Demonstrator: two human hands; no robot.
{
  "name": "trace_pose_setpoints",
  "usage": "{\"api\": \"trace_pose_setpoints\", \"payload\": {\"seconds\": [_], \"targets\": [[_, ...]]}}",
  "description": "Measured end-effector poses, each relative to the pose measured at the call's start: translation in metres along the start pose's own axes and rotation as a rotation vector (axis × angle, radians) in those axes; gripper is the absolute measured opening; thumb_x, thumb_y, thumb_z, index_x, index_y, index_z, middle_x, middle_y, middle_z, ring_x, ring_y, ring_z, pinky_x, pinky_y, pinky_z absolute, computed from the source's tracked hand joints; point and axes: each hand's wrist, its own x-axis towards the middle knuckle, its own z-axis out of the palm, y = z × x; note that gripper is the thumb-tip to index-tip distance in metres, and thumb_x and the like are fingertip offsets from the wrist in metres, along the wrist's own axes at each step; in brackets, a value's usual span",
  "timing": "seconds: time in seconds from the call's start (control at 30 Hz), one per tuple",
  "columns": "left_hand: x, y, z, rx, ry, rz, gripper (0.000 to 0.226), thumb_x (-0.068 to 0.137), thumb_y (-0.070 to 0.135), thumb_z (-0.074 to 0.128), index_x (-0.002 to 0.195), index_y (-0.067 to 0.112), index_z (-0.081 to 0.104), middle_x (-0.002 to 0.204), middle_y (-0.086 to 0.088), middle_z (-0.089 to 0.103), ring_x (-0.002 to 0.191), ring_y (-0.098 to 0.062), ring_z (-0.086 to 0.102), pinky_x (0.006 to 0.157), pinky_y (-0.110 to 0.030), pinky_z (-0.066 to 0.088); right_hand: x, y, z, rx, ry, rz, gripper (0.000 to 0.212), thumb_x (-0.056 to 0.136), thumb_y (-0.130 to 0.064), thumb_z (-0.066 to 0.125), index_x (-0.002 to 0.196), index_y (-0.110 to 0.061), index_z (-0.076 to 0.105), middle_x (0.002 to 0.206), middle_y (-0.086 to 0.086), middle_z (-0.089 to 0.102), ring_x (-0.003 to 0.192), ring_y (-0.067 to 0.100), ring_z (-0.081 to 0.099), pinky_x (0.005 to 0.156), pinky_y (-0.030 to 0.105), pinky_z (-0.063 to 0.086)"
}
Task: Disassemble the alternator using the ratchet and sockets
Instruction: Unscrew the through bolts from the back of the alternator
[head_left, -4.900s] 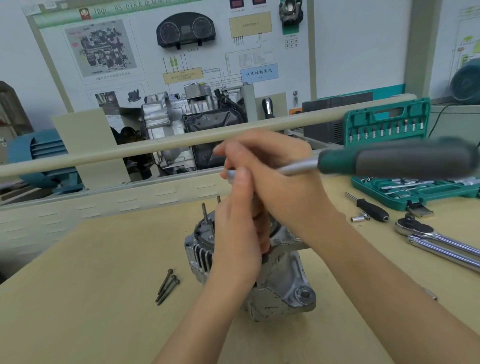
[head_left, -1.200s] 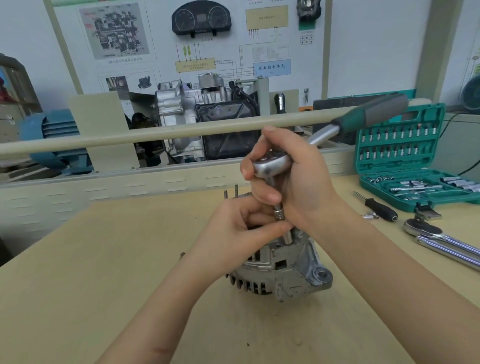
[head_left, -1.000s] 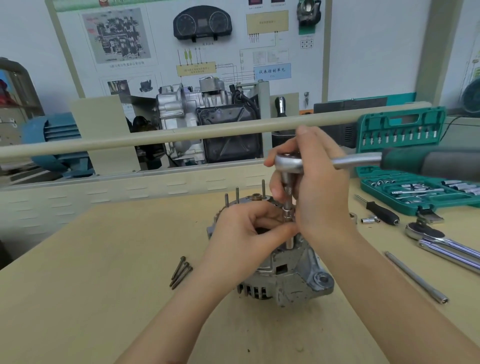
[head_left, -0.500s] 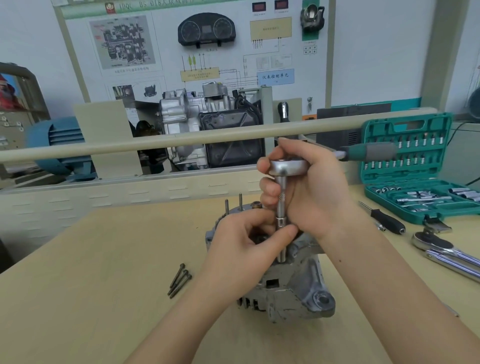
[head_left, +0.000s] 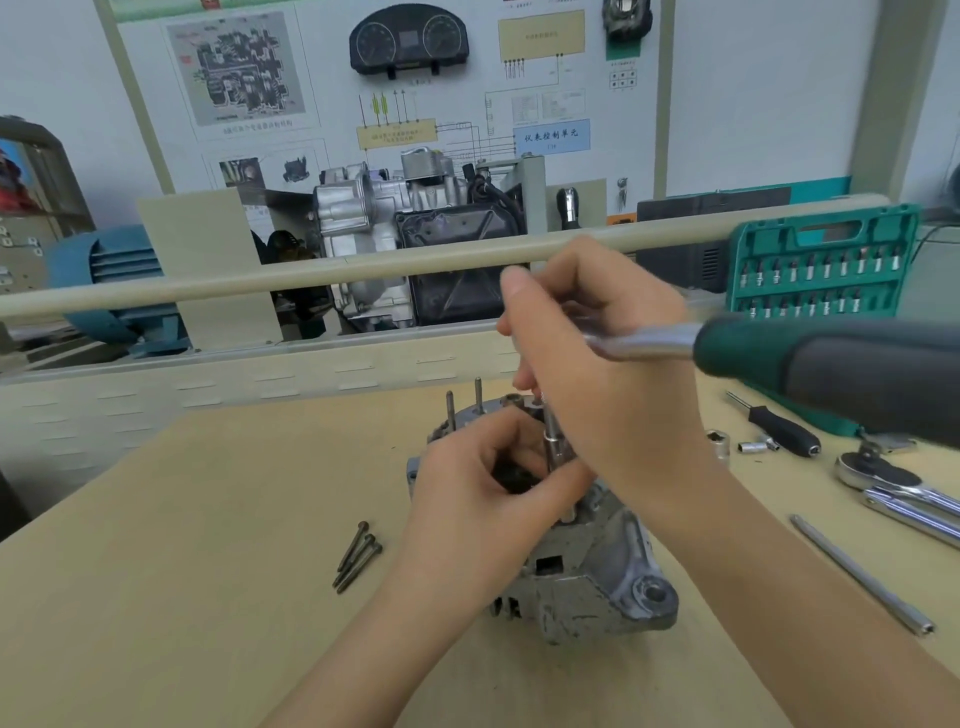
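The alternator (head_left: 582, 577) stands on the tabletop (head_left: 182, 597), directly in front of me and well back from the near edge. I judge the step in hand to be loosening a fastener on its top face with the ratchet (head_left: 810, 364).

My right hand (head_left: 608, 374) is curled over the head of the ratchet, grip clamped on it. The handle projects to my right, blurred. Below the head, the extension bar (head_left: 551, 441) runs down toward the housing. My left hand (head_left: 483, 499) pinches that bar between thumb and fingers, grip clamped on it, holding it plumb. The socket's seat on the fastener is hidden behind my fingers.

Next move, as I judge it: keep the bar vertical and swing the handle in short arcs until the fastener turns free.

Room for moving:
- Right: the handle passes above a screwdriver (head_left: 779, 428), a loose socket (head_left: 718, 441), a second ratchet (head_left: 893, 488) and a long rod (head_left: 862, 574). The open socket case (head_left: 821, 270) stands behind them.
- Left: three removed bolts (head_left: 357, 557) lie just beside the alternator; beyond them is bare surface.
- Back: two studs (head_left: 464, 408) stand up from the housing near my left hand.
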Motion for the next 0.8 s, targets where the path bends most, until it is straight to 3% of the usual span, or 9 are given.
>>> {"api": "trace_pose_setpoints", "payload": {"seconds": [0.03, 0.17, 0.3, 0.4, 0.6, 0.7, 0.8], "targets": [[-0.001, 0.0, 0.0, -0.01, -0.006, -0.004, 0.025, 0.062, 0.034, 0.072, 0.065, 0.012, 0.062, 0.053, 0.006, 0.06, 0.049, -0.002, 0.055, 0.049, -0.017, 0.044, 0.0, -0.001, -0.001, 0.019, -0.039, 0.012, 0.019, 0.089, -0.011, 0.056, 0.07, -0.012, 0.053, 0.074, 0.018, 0.056, 0.067, 0.027, 0.057, 0.063, 0.034, 0.049], [-0.003, 0.003, 0.0, -0.056, -0.058, 0.004, 0.006, 0.074, 0.025, 0.067, 0.069, 0.021, 0.065, 0.055, 0.012, 0.06, 0.053, -0.001, 0.056, 0.053, -0.013, 0.042, -0.014, 0.0, 0.005, 0.451, 0.052, 0.031, 0.029, 0.092, -0.014, 0.048, 0.063, -0.013, 0.053, 0.061, 0.005, 0.06, 0.044, 0.016, 0.053, 0.041, 0.025, 0.042], [-0.004, 0.004, -0.001, -0.03, -0.128, 0.042, 0.012, 0.082, 0.025, 0.057, 0.079, 0.02, 0.067, 0.058, 0.005, 0.054, 0.054, -0.001, 0.048, 0.052, -0.011, 0.034, -0.01, 0.003, 0.0, 0.854, -0.029, 0.314, 0.051, 0.093, -0.02, 0.041, 0.045, -0.018, 0.058, 0.056, 0.003, 0.064, 0.04, 0.017, 0.054, 0.042, 0.018, 0.042], [-0.005, 0.004, 0.002, -0.017, -0.074, 0.039, 0.018, 0.079, 0.026, 0.06, 0.062, 0.032, 0.059, 0.054, 0.014, 0.052, 0.053, 0.003, 0.048, 0.052, -0.006, 0.033, -0.005, 0.004, -0.008, 1.026, -0.088, 0.533, 0.053, 0.091, -0.023, 0.042, 0.041, -0.017, 0.056, 0.051, 0.003, 0.061, 0.038, 0.017, 0.053, 0.041, 0.018, 0.044], [-0.003, 0.002, 0.003, -0.026, -0.007, 0.023, 0.022, 0.072, 0.027, 0.065, 0.058, 0.04, 0.055, 0.052, 0.02, 0.054, 0.052, 0.004, 0.053, 0.052, -0.005, 0.035, -0.001, 0.01, -0.007, 0.969, -0.148, 0.644, 0.043, 0.09, -0.038, 0.045, 0.058, -0.013, 0.057, 0.049, 0.0, 0.06, 0.033, 0.012, 0.048, 0.04, 0.014, 0.041], [-0.004, 0.001, 0.004, -0.015, 0.043, 0.027, 0.022, 0.071, 0.027, 0.067, 0.055, 0.032, 0.052, 0.053, 0.019, 0.053, 0.052, 0.004, 0.051, 0.052, -0.007, 0.036, -0.001, 0.012, -0.001, 0.887, -0.077, 0.598, 0.063, 0.09, -0.05, 0.042, 0.04, -0.017, 0.06, 0.049, 0.0, 0.061, 0.031, 0.011, 0.046, 0.037, 0.014, 0.038], [-0.005, -0.001, 0.005, -0.015, 0.064, 0.03, 0.017, 0.071, 0.03, 0.068, 0.061, 0.025, 0.056, 0.057, 0.012, 0.057, 0.055, 0.001, 0.053, 0.054, -0.012, 0.041, -0.004, 0.012, 0.003, 0.831, -0.001, 0.497, 0.062, 0.089, -0.053, 0.042, 0.044, -0.015, 0.061, 0.049, 0.003, 0.061, 0.032, 0.013, 0.045, 0.036, 0.017, 0.038]]}}
